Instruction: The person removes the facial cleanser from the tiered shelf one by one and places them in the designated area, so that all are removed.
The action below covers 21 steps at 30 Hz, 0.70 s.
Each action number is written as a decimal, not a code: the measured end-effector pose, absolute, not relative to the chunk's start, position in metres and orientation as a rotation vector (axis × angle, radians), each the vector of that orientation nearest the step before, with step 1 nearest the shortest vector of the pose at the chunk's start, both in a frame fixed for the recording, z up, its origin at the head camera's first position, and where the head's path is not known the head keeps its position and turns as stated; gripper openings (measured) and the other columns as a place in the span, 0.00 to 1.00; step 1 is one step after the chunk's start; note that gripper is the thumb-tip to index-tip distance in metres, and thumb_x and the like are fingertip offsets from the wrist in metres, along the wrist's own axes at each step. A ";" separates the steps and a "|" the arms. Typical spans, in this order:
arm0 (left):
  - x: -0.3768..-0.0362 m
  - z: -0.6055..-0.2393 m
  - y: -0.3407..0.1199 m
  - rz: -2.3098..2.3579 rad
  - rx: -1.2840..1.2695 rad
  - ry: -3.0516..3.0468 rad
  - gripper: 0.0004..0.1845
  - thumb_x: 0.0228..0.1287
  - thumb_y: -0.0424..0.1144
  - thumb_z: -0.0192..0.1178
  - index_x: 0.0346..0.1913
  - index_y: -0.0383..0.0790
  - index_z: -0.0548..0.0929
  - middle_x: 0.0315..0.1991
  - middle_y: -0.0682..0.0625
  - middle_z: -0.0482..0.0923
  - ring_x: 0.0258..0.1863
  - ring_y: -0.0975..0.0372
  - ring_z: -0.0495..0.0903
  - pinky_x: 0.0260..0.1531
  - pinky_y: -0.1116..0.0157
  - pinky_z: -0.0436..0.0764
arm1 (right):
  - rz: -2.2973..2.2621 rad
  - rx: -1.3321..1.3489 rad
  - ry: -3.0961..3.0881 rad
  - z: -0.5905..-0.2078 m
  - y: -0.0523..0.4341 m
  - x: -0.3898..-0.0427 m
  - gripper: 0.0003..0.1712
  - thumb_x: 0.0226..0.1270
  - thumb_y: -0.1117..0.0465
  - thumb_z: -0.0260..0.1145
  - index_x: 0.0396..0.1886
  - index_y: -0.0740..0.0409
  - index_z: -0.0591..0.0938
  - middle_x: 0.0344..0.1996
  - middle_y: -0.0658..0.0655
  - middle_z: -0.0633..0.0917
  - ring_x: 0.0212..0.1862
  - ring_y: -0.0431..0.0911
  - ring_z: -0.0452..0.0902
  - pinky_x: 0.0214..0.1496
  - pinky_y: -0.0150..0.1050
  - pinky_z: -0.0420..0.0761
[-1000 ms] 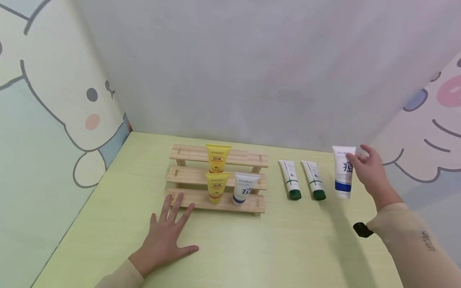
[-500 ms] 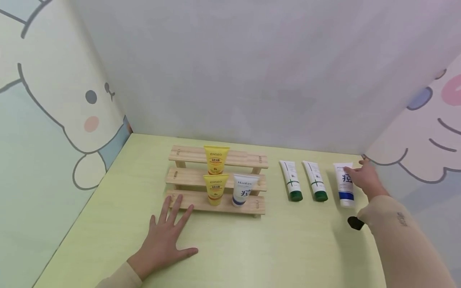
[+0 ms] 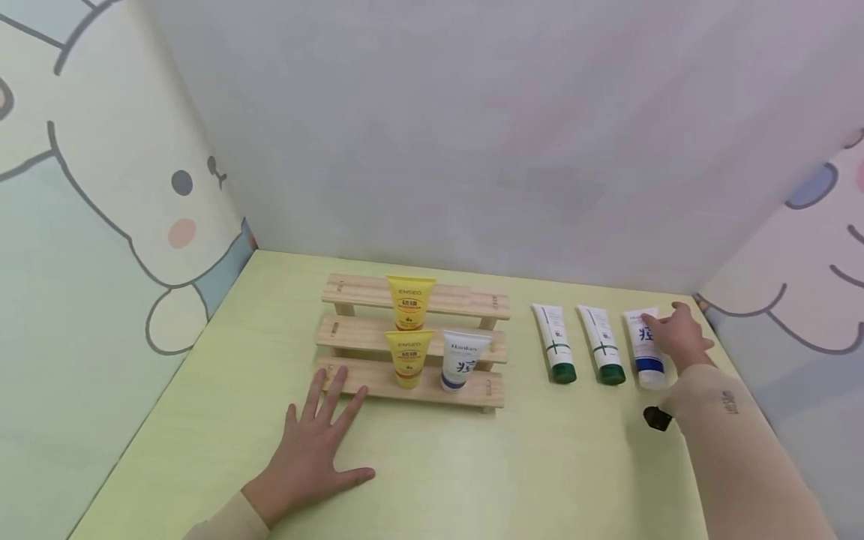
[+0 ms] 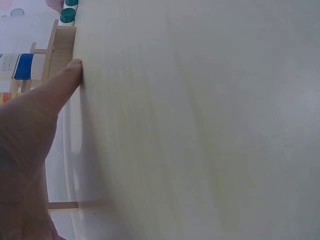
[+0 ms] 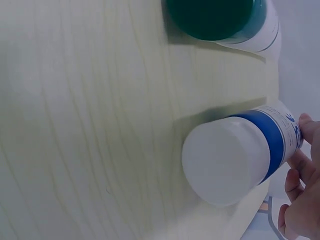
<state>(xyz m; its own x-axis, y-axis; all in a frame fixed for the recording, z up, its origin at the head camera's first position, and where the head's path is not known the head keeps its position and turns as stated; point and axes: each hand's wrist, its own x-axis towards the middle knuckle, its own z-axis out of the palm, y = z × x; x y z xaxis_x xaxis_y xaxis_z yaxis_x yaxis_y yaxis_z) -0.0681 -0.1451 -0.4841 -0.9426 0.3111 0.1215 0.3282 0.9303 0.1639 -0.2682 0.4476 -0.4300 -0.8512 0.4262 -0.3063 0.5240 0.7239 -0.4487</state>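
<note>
Over on the far right of the desk (image 3: pixel 513 472), the person's right hand (image 3: pixel 682 337) has its thumb and fingers pinching the upper part of a white Hankey tube (image 3: pixel 646 341) with a blue band, its white cap pointing toward the near side. I can't tell from here whether the tube's whole length rests on the wood. Just left of it, two white tubes with green caps, the nearer-to-hand one (image 3: pixel 602 341) and the outer one (image 3: pixel 556 341), lie side by side but apart, caps toward the near side too.

The left hand (image 3: pixel 304 450) is spread wide at the near left, fingers released and straight, holding nothing; its fingertips touch the left end of the lowest tier of a three-tier wooden rack (image 3: pixel 364 336). On that lowest tier stand a yellow ENSEO tube (image 3: pixel 408 356) and, just right of it, a second Hankey tube (image 3: pixel 466 352), both cap down. Another yellow tube (image 3: pixel 411 301) stands upright behind the first, seemingly on the middle tier.

A small black object (image 3: pixel 657 418) shows by the right sleeve (image 3: pixel 742 450). A pale grey backdrop (image 3: pixel 472 150) rises behind, with a cartoon animal (image 3: pixel 135 180) on the left wall.
</note>
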 end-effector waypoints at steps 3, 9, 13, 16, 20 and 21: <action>-0.067 -0.484 -0.145 -0.277 -0.501 -2.992 0.62 0.39 0.79 0.61 0.77 0.57 0.52 0.80 0.44 0.38 0.78 0.41 0.38 0.51 0.25 0.66 | -0.781 0.770 2.764 -0.435 0.449 -0.268 0.52 0.73 0.36 0.47 0.77 0.65 0.36 0.67 0.74 0.67 0.69 0.80 0.44 0.68 0.74 0.44; -0.066 -0.484 -0.144 -0.276 -0.514 -2.989 0.61 0.40 0.80 0.60 0.77 0.57 0.52 0.80 0.45 0.38 0.78 0.41 0.38 0.50 0.25 0.66 | -0.731 0.872 2.744 -0.440 0.450 -0.263 0.51 0.72 0.36 0.46 0.77 0.65 0.38 0.67 0.78 0.63 0.65 0.77 0.50 0.64 0.72 0.52; -0.067 -0.485 -0.145 -0.257 -0.516 -2.987 0.61 0.40 0.81 0.59 0.77 0.57 0.52 0.80 0.45 0.37 0.78 0.41 0.38 0.50 0.25 0.67 | -0.636 0.860 2.723 -0.438 0.452 -0.259 0.51 0.73 0.37 0.43 0.75 0.72 0.38 0.65 0.84 0.59 0.64 0.76 0.55 0.66 0.72 0.48; -0.068 -0.486 -0.146 -0.235 -0.520 -2.984 0.61 0.41 0.81 0.58 0.78 0.57 0.52 0.80 0.44 0.37 0.78 0.40 0.38 0.49 0.26 0.68 | -0.588 0.827 2.722 -0.434 0.456 -0.257 0.53 0.73 0.36 0.40 0.73 0.76 0.37 0.64 0.85 0.58 0.67 0.77 0.53 0.68 0.74 0.42; -0.069 -0.486 -0.147 -0.219 -0.523 -2.966 0.61 0.40 0.81 0.58 0.77 0.57 0.52 0.80 0.44 0.38 0.78 0.40 0.39 0.48 0.26 0.69 | -0.762 0.790 2.776 -0.418 0.457 -0.255 0.53 0.73 0.36 0.39 0.75 0.71 0.32 0.72 0.77 0.54 0.72 0.76 0.42 0.68 0.76 0.34; -0.069 -0.486 -0.147 -0.218 -0.526 -2.957 0.61 0.40 0.81 0.58 0.77 0.57 0.53 0.80 0.44 0.39 0.77 0.40 0.40 0.48 0.26 0.69 | -0.882 0.795 2.791 -0.412 0.455 -0.255 0.52 0.73 0.35 0.40 0.76 0.66 0.31 0.74 0.73 0.53 0.74 0.73 0.42 0.71 0.73 0.35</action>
<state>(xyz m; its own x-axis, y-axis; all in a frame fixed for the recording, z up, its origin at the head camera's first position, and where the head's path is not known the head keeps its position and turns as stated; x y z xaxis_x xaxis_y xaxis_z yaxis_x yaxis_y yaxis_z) -0.0690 -0.1472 -0.4861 -0.9309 0.3319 0.1525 0.3507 0.9289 0.1192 -0.2546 0.4548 -0.4124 -0.8572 0.4495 -0.2512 0.5122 0.6944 -0.5054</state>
